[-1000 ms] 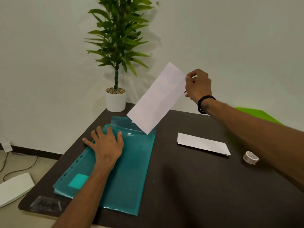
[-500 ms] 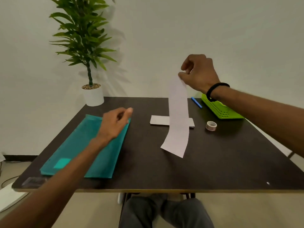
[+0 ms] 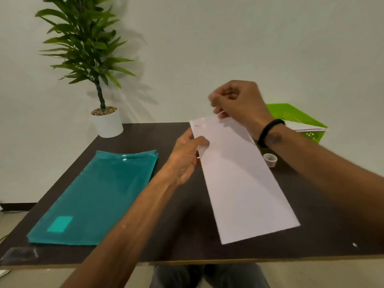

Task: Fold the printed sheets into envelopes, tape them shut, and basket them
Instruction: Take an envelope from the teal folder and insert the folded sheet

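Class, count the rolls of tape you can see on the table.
1. The tape roll stands on the dark table, right of the white sheet, near the green basket. Others may be hidden behind the arms.

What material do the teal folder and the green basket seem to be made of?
The teal folder looks like thin, glossy, translucent plastic: light reflects off it near its snap button. The green basket appears to be rigid matte plastic, with a perforated wall.
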`<move>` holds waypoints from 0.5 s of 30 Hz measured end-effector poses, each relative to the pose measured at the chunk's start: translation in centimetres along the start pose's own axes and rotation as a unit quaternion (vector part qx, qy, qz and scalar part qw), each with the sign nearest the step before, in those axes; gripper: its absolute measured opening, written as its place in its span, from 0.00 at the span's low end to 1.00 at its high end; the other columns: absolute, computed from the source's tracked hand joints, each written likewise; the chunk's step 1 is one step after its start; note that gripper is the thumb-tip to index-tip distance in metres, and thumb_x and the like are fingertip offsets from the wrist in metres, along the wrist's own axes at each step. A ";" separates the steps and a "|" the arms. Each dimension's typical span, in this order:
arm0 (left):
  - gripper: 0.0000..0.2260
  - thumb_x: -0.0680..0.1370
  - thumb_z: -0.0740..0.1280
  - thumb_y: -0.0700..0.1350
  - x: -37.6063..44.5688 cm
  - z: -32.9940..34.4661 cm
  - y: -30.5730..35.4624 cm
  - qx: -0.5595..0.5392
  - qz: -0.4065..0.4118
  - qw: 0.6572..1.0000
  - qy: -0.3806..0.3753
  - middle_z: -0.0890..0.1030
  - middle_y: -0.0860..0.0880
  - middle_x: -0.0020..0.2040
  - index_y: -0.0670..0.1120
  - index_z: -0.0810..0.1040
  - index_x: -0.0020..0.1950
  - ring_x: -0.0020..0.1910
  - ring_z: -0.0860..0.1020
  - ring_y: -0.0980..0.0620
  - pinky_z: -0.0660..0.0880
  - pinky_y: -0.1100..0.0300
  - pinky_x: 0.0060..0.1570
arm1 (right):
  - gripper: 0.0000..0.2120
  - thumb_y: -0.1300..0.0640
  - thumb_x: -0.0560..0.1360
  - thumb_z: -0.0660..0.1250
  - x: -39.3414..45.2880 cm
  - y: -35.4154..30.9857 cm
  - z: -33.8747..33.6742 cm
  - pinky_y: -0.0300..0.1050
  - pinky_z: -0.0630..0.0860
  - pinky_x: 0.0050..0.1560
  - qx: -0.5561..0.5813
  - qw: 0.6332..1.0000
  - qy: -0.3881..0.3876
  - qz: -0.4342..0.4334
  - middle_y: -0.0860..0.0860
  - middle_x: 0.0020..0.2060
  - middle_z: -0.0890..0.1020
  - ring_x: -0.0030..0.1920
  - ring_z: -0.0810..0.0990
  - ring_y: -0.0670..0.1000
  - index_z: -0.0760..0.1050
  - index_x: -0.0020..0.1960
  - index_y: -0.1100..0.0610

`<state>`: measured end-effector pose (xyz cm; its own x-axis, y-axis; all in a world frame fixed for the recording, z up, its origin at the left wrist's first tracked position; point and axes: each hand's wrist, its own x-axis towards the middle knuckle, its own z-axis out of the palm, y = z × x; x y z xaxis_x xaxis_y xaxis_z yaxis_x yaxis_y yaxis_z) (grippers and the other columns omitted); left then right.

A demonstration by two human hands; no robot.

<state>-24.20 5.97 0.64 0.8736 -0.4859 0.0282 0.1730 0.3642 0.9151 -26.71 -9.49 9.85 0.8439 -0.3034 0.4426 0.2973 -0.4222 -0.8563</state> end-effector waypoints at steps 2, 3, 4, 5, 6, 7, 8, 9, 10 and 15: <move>0.24 0.78 0.66 0.34 1.2 -1.5 -1.4 0.035 -0.040 0.998 0.020 0.81 0.43 0.66 0.50 0.73 0.73 0.60 0.83 0.39 0.83 0.44 0.54 | 0.08 0.53 0.72 0.78 1.7 3.0 -0.9 0.48 0.85 0.48 -0.071 0.997 0.035 0.000 0.51 0.41 0.87 0.40 0.86 0.47 0.83 0.48 0.55; 0.27 0.78 0.67 0.34 1.8 -2.2 -2.1 0.055 -0.060 0.996 0.035 0.79 0.44 0.68 0.54 0.72 0.74 0.61 0.82 0.39 0.82 0.41 0.56 | 0.10 0.51 0.71 0.80 2.1 4.7 -1.2 0.45 0.84 0.48 -0.103 0.994 0.025 0.012 0.49 0.43 0.87 0.42 0.85 0.46 0.83 0.49 0.54; 0.29 0.77 0.68 0.35 2.3 -2.8 -2.8 0.071 -0.076 0.993 0.050 0.77 0.45 0.69 0.58 0.70 0.74 0.61 0.81 0.38 0.82 0.39 0.57 | 0.13 0.49 0.71 0.81 2.1 6.4 -1.4 0.42 0.83 0.46 -0.121 0.992 -0.003 0.034 0.48 0.45 0.87 0.43 0.84 0.45 0.83 0.51 0.53; 0.30 0.78 0.68 0.35 2.9 -3.4 -3.5 0.083 -0.082 0.991 0.061 0.75 0.46 0.68 0.61 0.69 0.74 0.61 0.81 0.38 0.82 0.39 0.56 | 0.16 0.48 0.70 0.82 1.9 8.3 -1.4 0.38 0.81 0.43 -0.122 0.990 -0.038 0.060 0.47 0.47 0.87 0.45 0.84 0.44 0.83 0.53 0.53; 0.31 0.78 0.68 0.35 3.5 -3.8 -4.1 0.091 -0.078 0.990 0.067 0.75 0.48 0.66 0.63 0.69 0.74 0.59 0.81 0.39 0.83 0.39 0.54 | 0.19 0.47 0.69 0.82 1.6 10.2 -1.3 0.36 0.80 0.43 -0.115 0.987 -0.071 0.085 0.46 0.49 0.87 0.46 0.84 0.43 0.83 0.55 0.52; 0.31 0.78 0.68 0.35 4.1 -4.2 -4.6 0.101 -0.068 0.990 0.069 0.75 0.49 0.64 0.64 0.68 0.73 0.58 0.82 0.40 0.84 0.41 0.52 | 0.21 0.46 0.67 0.83 1.1 12.0 -1.1 0.37 0.80 0.45 -0.101 0.985 -0.096 0.102 0.46 0.51 0.87 0.46 0.84 0.43 0.83 0.56 0.52; 0.31 0.79 0.68 0.36 4.7 -4.5 -4.8 0.119 -0.055 0.989 0.068 0.75 0.50 0.62 0.65 0.68 0.73 0.56 0.82 0.41 0.84 0.43 0.51 | 0.22 0.47 0.66 0.84 0.7 13.7 -0.8 0.40 0.81 0.48 -0.079 0.983 -0.115 0.115 0.46 0.51 0.87 0.47 0.85 0.43 0.84 0.57 0.51; 0.30 0.79 0.68 0.36 5.3 -4.8 -4.9 0.150 -0.039 0.986 0.065 0.76 0.49 0.62 0.65 0.67 0.73 0.54 0.83 0.42 0.85 0.45 0.49 | 0.23 0.48 0.65 0.84 0.4 15.2 -0.4 0.43 0.82 0.51 -0.046 0.982 -0.127 0.130 0.46 0.52 0.87 0.50 0.86 0.45 0.84 0.57 0.50; 0.29 0.80 0.68 0.38 5.9 -5.0 -5.0 0.199 -0.020 0.978 0.061 0.77 0.48 0.62 0.65 0.67 0.73 0.53 0.84 0.43 0.85 0.47 0.48 | 0.23 0.51 0.65 0.85 0.1 16.4 0.0 0.44 0.83 0.52 -0.009 0.980 -0.133 0.145 0.47 0.52 0.88 0.52 0.86 0.48 0.84 0.58 0.51; 0.20 0.80 0.69 0.41 8.0 -6.4 -5.7 0.360 0.065 0.926 0.090 0.81 0.51 0.64 0.58 0.74 0.68 0.59 0.82 0.51 0.81 0.46 0.60 | 0.20 0.63 0.69 0.81 -0.4 19.4 1.1 0.53 0.84 0.57 0.107 0.964 -0.157 0.185 0.54 0.52 0.88 0.54 0.87 0.57 0.84 0.60 0.56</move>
<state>-15.30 5.14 -6.92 0.9390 -0.3102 0.1486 -0.2302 -0.2457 0.9416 -20.83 -16.67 -7.26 0.9936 -0.1110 0.0219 0.0064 -0.1384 -0.9904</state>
